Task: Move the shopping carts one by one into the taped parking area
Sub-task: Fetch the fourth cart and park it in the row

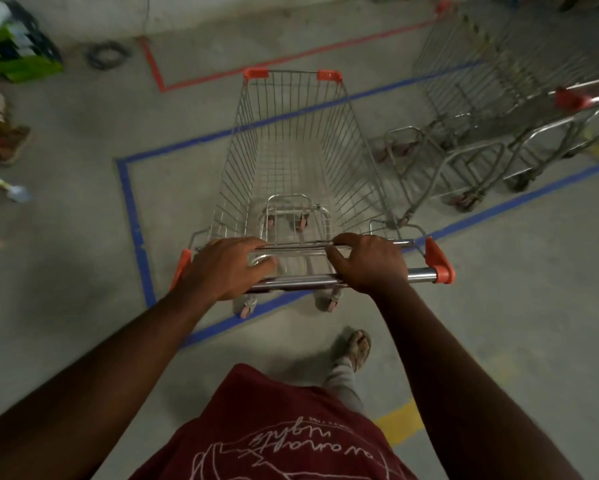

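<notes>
A wire shopping cart [291, 150] with orange corner caps stands straight ahead of me, its basket empty. Most of it lies inside a blue taped rectangle [132, 209] on the concrete floor; its rear wheels sit on the near tape line. My left hand [227, 268] and my right hand [369, 263] both grip the chrome handle bar [419, 271]. To the right, several nested carts [499, 109] stand within the same blue outline.
A red taped outline [156, 69] lies beyond the blue one. A green bag [17, 46] and a dark cable coil [106, 55] sit at the far left, near another person's sandalled foot [9, 143]. Yellow floor marking [400, 422] shows beside my own foot [357, 348].
</notes>
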